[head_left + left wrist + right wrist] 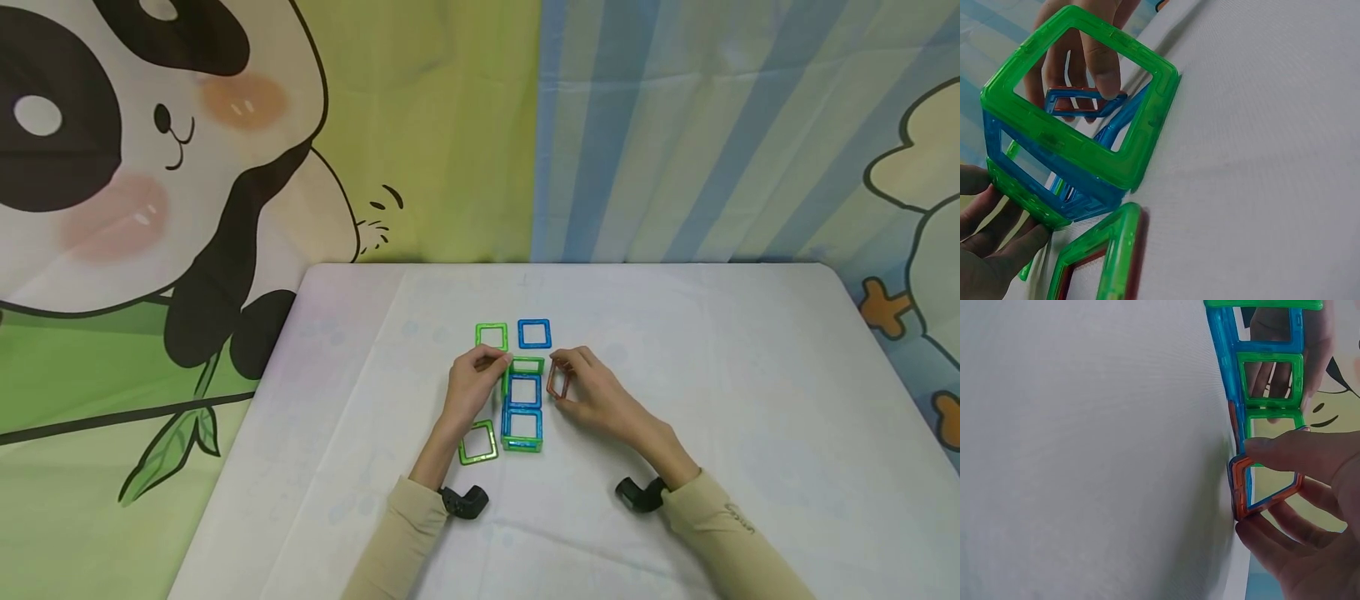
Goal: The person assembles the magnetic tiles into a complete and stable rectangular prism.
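A small structure of magnetic tiles stands mid-table, with blue square tiles (524, 423) and upright green tiles at its edges. My left hand (472, 379) is at its left side, fingertips at the edge of a green magnetic tile (1029, 200) of the side wall. To the right, my right hand (600, 396) grips an orange magnetic tile (556, 380) between thumb and fingers. In the right wrist view, this orange tile (1239, 487) is tilted close beside the structure's end. A green end tile (1154, 125) faces the left wrist camera.
A green tile (491, 326) and a blue tile (535, 322) lie flat beyond the structure. Another green tile (480, 454) lies beside my left wrist. The white-covered table (712, 358) ends at a printed backdrop with a panda (247, 167).
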Available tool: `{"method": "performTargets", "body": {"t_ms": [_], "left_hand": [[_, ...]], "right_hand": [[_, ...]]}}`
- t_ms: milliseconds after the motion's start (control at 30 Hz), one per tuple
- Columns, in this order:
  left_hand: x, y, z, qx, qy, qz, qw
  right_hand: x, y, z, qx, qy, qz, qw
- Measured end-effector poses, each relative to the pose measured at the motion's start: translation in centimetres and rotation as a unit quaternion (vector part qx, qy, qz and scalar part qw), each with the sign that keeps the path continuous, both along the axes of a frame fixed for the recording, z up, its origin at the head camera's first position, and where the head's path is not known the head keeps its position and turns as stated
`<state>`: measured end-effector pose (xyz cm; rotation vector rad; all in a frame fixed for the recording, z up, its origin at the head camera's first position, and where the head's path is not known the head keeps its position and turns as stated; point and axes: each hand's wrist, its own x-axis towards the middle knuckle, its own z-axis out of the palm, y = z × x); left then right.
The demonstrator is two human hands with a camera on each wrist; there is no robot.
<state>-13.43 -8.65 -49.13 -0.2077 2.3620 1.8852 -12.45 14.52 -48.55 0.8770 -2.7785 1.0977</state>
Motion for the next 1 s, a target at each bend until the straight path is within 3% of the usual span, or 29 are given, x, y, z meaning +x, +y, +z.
{"method": "performTargets", "body": {"t_ms": [400,667,1000], "left_hand": [[0.0,0.0,0.0,-0.002,0.0,-0.001,1.0],[0.0,0.0,0.0,-0.004,-0.001,-0.001,1.0],[0.1,0.0,0.2,-0.003,-0.003,-0.001,1.0]], "right_hand": [[-0.2,-0.2,-0.5,-0.032,0.041,0.034,0.9981],[-0.2,-0.7,-0.6,-0.053,-0.002,0.043,0.9976],[-0.2,-1.2,-0.5,-0.051,-0.047,0.023,0.9974]]}}
